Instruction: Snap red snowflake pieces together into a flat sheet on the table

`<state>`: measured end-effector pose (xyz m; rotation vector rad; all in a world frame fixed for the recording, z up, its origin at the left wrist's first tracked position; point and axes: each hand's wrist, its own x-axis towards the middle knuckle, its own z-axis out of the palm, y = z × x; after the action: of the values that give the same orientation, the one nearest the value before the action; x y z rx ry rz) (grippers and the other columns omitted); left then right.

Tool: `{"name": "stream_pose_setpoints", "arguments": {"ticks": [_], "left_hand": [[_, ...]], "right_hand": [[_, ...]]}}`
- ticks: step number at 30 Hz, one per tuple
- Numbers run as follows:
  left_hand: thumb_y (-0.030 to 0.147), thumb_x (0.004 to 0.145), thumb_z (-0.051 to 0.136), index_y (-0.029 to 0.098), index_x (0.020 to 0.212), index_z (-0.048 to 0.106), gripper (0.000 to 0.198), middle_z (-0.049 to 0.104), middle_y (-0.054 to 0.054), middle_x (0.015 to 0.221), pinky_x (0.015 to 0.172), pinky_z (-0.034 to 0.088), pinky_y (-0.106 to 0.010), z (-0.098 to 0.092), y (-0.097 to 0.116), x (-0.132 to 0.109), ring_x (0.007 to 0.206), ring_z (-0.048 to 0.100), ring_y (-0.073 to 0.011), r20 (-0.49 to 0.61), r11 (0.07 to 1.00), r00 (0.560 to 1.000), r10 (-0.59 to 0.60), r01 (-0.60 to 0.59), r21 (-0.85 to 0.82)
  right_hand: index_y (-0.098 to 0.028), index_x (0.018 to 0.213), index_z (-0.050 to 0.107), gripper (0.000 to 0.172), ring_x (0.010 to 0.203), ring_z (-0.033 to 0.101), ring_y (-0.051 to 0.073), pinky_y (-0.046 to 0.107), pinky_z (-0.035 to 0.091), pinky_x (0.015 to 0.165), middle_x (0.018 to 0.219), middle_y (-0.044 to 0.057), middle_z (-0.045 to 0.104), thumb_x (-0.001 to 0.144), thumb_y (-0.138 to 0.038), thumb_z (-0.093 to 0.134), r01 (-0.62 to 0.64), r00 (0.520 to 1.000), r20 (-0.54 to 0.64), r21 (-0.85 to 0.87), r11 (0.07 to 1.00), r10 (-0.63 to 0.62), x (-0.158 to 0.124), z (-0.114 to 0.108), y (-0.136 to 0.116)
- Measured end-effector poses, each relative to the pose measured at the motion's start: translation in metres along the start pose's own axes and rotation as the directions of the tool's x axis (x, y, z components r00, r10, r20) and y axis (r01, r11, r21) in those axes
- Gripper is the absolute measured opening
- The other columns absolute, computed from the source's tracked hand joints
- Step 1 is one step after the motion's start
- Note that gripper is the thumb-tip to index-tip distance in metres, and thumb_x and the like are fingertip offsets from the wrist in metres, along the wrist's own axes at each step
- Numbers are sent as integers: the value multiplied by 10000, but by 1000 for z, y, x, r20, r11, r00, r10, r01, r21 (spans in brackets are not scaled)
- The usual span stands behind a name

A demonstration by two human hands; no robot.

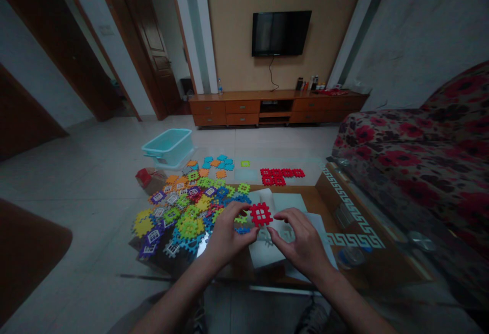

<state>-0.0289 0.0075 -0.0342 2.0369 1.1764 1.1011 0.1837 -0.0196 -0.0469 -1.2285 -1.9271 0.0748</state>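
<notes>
A red interlocking puzzle piece (261, 214) with notched edges and a window-like centre is held up above the glass-topped table. My left hand (232, 227) pinches its left side between thumb and fingers. At its lower right corner, the thumb and index finger of my right hand (301, 237) close in around the edge. Left of my hands lies a big pile of colourful puzzle pieces (187, 212), in yellow, green, purple, blue, orange and white. Farther back, several red pieces (280, 175) lie in a group on the glass.
Blue pieces (225, 163) and a lone lime green piece (245, 163) lie near the table's far side. A turquoise plastic bin (170, 148) stands beyond the left corner. The floral sofa (405, 140) flanks the right; a wooden TV cabinet (240, 111) lines the far wall.
</notes>
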Motion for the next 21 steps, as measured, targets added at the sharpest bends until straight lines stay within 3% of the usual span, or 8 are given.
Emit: {"name": "stream_pose_setpoints", "arguments": {"ticks": [21], "left_hand": [[152,719,727,213,1063,609,369,644,-44,1016,825,479,-342,2,6,-2,933,597,-213,29,1000,999,22,-22,15]], "right_hand": [[-220,943,602,123,789,615,215,360,500,714,831,40,641,842,-159,633,28,1000,-11,77,997,-28,-1,2,0]]}}
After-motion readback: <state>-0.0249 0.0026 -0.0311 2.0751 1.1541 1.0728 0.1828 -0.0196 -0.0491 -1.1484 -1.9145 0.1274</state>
